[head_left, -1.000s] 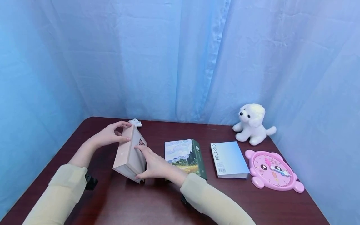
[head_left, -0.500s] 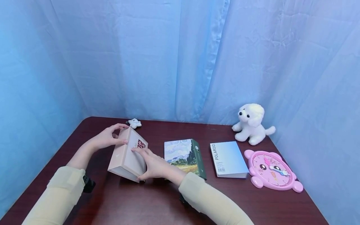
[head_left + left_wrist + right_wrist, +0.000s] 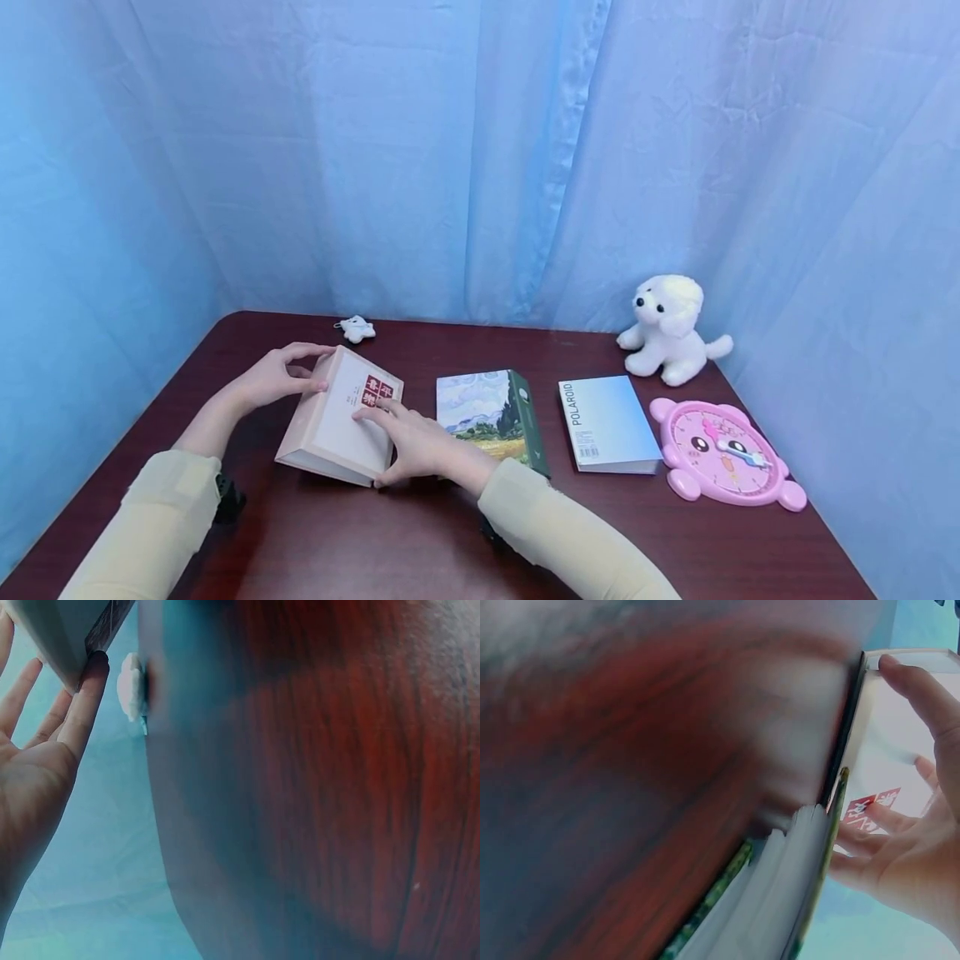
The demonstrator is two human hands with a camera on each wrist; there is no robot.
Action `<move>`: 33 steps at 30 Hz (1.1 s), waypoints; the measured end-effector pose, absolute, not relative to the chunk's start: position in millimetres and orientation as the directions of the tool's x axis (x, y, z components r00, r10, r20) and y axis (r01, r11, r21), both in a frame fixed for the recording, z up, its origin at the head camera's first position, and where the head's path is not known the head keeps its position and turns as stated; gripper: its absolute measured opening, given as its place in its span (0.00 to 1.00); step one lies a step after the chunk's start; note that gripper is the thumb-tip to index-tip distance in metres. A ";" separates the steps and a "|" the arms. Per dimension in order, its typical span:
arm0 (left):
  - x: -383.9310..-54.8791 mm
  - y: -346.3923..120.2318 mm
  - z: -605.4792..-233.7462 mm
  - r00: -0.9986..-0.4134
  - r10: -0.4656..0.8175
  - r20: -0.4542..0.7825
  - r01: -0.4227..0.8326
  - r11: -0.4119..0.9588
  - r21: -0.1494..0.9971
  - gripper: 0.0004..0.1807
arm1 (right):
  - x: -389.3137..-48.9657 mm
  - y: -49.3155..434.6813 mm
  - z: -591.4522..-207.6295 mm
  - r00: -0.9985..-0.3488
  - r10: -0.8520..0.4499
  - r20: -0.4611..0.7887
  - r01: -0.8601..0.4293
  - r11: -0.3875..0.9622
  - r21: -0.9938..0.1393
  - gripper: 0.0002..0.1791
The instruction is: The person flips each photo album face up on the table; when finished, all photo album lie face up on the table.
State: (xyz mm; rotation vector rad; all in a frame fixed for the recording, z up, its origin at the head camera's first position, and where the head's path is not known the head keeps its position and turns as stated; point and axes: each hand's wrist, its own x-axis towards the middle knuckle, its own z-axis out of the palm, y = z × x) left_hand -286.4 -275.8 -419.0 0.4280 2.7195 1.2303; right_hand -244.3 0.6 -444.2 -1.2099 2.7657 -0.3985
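Observation:
A thick cream book (image 3: pixel 341 437) with a red square emblem on its cover tilts over the table's left side in the head view. My left hand (image 3: pixel 272 382) holds its upper left edge, thumb on the spine side and fingers at the top. On the opposite side, my right hand (image 3: pixel 420 442) grips the book, thumb at the lower right corner and fingers reaching over the cover. The right wrist view shows that thumb against the edge and the red emblem (image 3: pixel 870 808) by the fingers. In the left wrist view, the fingers (image 3: pixel 88 694) touch the book's edge (image 3: pixel 60 637).
Right of the cream book lies a green-spined book with a landscape painting (image 3: pixel 480 408), partly behind my right wrist. Farther right are a blue-white POLAROID book (image 3: pixel 611 425), a pink toy clock (image 3: pixel 727 454) and a white plush dog (image 3: pixel 667 329). A small white star-shaped item (image 3: pixel 356 328) rests at the back.
Held in both hands, the cream book has tipped from near upright to lower and flatter, its spine side going left. More of its cover and red emblem now shows.

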 end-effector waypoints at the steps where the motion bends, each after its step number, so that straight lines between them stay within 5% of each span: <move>1: -286.8 -275.7 -420.6 -0.953 0.303 -0.002 0.200 0.632 0.749 0.40 | -244.5 1.5 -444.0 -0.679 -0.734 0.014 -0.709 0.651 -0.272 0.52; 33: -285.7 -278.6 -447.9 -0.944 0.302 -0.130 0.079 0.593 0.802 0.43 | -265.5 16.0 -447.8 -0.605 -0.793 -0.070 -0.736 0.590 -0.333 0.41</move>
